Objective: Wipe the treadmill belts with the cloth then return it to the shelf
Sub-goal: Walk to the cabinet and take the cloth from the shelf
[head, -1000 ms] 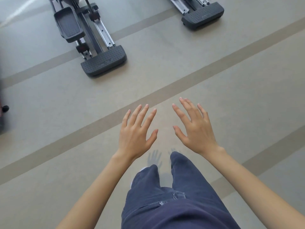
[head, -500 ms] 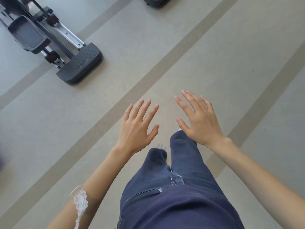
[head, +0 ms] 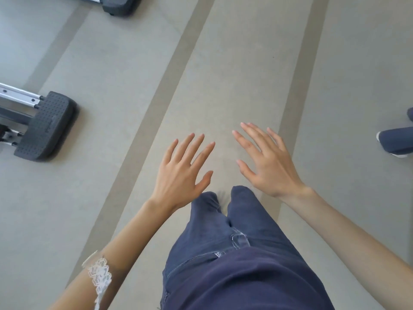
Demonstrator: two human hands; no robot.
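My left hand (head: 181, 173) and my right hand (head: 266, 166) are held out in front of me above the floor, palms down, fingers spread, holding nothing. My legs in dark blue trousers (head: 223, 253) show below them. No cloth, treadmill belt or shelf is in view.
The rear end of an exercise machine (head: 44, 126) with a dark studded foot and metal rails lies at the left. A second machine's foot (head: 120, 5) is at the top left. Another person's foot and trouser leg (head: 395, 142) stand at the right edge. The grey floor (head: 223, 63) has darker stripes.
The view has turned to the right: the machines slid left and out of the top of the frame, and another person's foot came in at the right. Both hands stay open and spread.
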